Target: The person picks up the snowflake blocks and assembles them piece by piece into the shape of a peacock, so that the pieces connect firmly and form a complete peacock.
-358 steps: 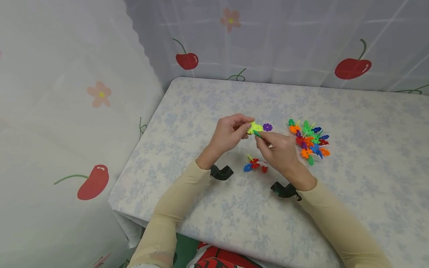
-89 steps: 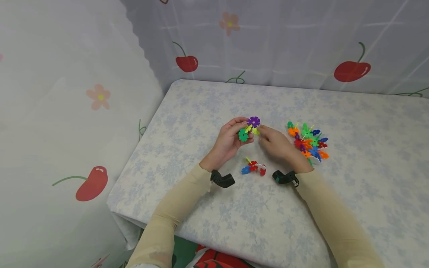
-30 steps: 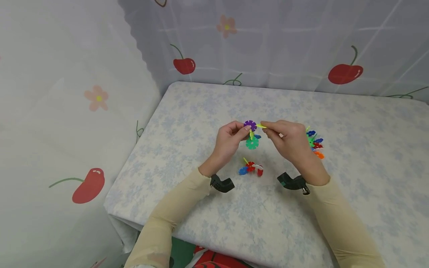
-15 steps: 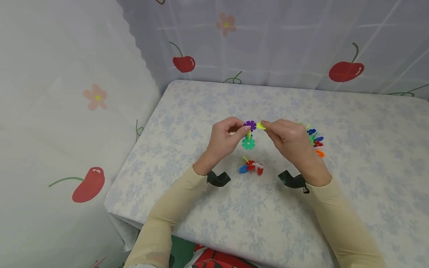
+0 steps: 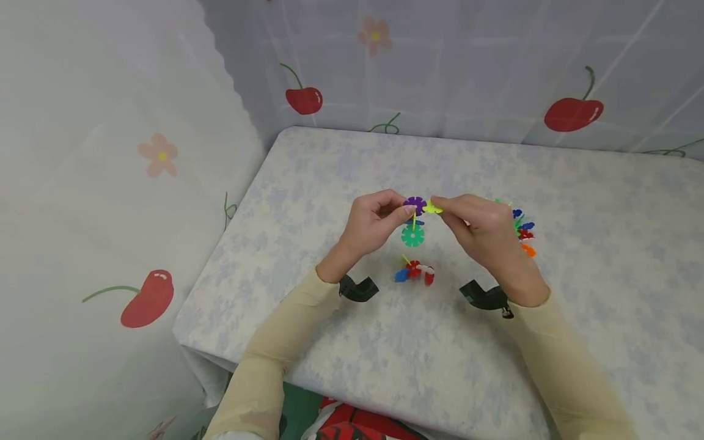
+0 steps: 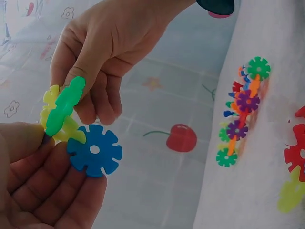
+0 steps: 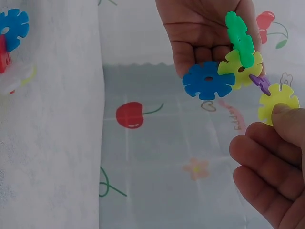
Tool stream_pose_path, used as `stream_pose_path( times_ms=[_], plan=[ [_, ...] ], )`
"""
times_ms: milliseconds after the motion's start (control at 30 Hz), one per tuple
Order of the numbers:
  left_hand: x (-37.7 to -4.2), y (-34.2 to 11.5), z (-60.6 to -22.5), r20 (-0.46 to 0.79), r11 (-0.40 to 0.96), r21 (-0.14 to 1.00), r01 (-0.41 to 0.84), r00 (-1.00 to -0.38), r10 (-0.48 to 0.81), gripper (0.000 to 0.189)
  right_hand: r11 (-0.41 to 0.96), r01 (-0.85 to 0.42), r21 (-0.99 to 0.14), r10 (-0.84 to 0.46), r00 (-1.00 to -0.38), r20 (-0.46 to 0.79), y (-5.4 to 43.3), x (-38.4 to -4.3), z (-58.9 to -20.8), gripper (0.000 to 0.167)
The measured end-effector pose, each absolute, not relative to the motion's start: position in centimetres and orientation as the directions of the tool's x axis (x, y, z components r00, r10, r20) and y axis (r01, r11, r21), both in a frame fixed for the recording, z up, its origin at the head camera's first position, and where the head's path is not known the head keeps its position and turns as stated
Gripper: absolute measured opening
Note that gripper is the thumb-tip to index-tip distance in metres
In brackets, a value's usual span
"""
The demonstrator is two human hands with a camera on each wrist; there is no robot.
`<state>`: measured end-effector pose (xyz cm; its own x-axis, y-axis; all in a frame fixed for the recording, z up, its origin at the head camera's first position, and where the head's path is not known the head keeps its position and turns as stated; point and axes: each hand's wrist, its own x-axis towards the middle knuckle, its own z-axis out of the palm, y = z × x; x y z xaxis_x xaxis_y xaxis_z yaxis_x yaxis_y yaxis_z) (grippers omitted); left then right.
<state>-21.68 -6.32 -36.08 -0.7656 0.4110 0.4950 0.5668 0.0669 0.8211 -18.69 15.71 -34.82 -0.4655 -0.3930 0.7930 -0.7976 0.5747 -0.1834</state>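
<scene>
My left hand [image 5: 371,223] pinches a joined cluster of plastic snowflake discs above the table. Thumb and fingers hold it by the purple disc [image 5: 415,202]. From there hang a yellow disc [image 7: 231,62], a blue disc [image 6: 95,151] and a green disc [image 5: 412,236]. My right hand [image 5: 484,232] pinches another yellow disc [image 5: 433,208] between thumb and index finger, its edge right at the purple disc's right rim. In the right wrist view the purple disc [image 7: 260,83] appears edge-on between the two yellow ones.
A small joined piece of red, blue, white and yellow discs [image 5: 414,269] lies on the table below the hands. Further right, a larger multicolored assembly [image 6: 243,109] lies partly behind my right hand in the head view. The cloth-covered table [image 5: 330,171] ends at a patterned curtain [image 5: 467,67].
Earlier my right hand brought a green disc to a yellow one. The cluster has since been turned, with purple up and green hanging below. My right hand now holds a yellow disc against the purple.
</scene>
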Motion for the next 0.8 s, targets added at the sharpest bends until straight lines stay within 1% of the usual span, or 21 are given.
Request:
stream_pose_path(
  times_ms=[133,267,300,367,467,500,533,600,667,800],
  plan=[
    [-22.4,-6.3,-35.1,0.507,0.063,0.810,0.583,-0.751,0.424,0.009,0.584,-0.790,-0.187,-0.385,-0.472,0.793,15.7,-19.2,-34.1,0.027],
    [-22.6,-6.3,-34.9,0.471,0.063,0.829,0.556,-0.755,0.456,0.010,0.572,-0.798,-0.189,-0.399,-0.472,0.786,15.7,-19.2,-34.0,0.041],
    [-22.6,-6.4,-34.9,0.451,0.064,0.839,0.540,-0.758,0.472,0.011,0.563,-0.804,-0.193,-0.402,-0.470,0.786,15.8,-19.1,-34.0,0.041],
    [-22.6,-6.5,-35.0,0.407,0.067,0.861,0.504,-0.762,0.504,0.012,0.543,-0.815,-0.203,-0.412,-0.469,0.781,15.8,-19.1,-34.2,0.040],
    [-22.6,-6.8,-35.1,0.350,0.084,0.878,0.471,-0.753,0.558,0.013,0.527,-0.823,-0.214,-0.438,-0.478,0.761,15.9,-19.0,-34.5,0.018],
    [-22.6,-6.9,-35.2,0.333,0.088,0.883,0.461,-0.746,0.577,0.014,0.526,-0.823,-0.215,-0.446,-0.482,0.754,15.9,-18.9,-34.7,0.014],
    [-22.6,-7.0,-35.3,0.317,0.094,0.886,0.453,-0.742,0.590,0.014,0.526,-0.822,-0.218,-0.454,-0.488,0.746,15.9,-18.8,-34.8,0.016],
    [-22.6,-7.1,-35.5,0.296,0.098,0.892,0.441,-0.735,0.610,0.014,0.534,-0.816,-0.222,-0.464,-0.502,0.730,15.9,-18.6,-35.0,0.025],
    [-22.6,-7.1,-35.7,0.276,0.096,0.903,0.419,-0.735,0.619,0.015,0.538,-0.812,-0.225,-0.466,-0.509,0.723,15.8,-18.4,-35.3,0.027],
    [-22.3,-7.0,-36.2,0.260,0.087,0.918,0.386,-0.754,0.603,0.015,0.542,-0.810,-0.224,-0.450,-0.505,0.736,15.4,-18.3,-35.9,0.025]
  ],
)
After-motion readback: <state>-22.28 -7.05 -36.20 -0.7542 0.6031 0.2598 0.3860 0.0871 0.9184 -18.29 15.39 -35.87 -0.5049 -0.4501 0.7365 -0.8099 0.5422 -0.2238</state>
